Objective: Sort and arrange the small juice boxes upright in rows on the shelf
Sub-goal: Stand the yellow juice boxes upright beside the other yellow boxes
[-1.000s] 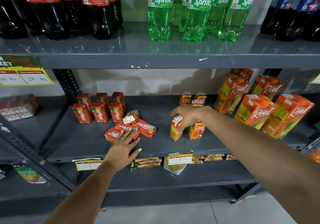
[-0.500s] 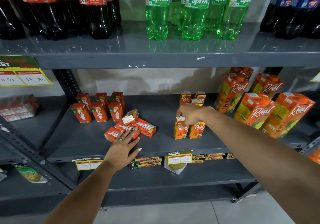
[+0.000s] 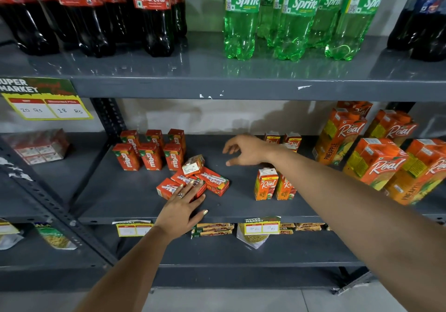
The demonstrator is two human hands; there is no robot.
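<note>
The left hand [image 3: 181,206] lay flat, fingers straight, on the tipped-over small red cardboard juice boxes [image 3: 193,182] on the grey metal shelf [image 3: 125,191]. The right hand [image 3: 246,151] hovered empty, fingers loosely spread. A clumsy grab could have knocked the standing red boxes [image 3: 150,151] over.

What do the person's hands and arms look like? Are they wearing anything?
Both arms are bare, with no sleeves showing. The left hand wears a ring with a decorated top on one finger, and its nails are painted a shiny, pale golden colour. The right hand shows no ring or watch from here.
</note>
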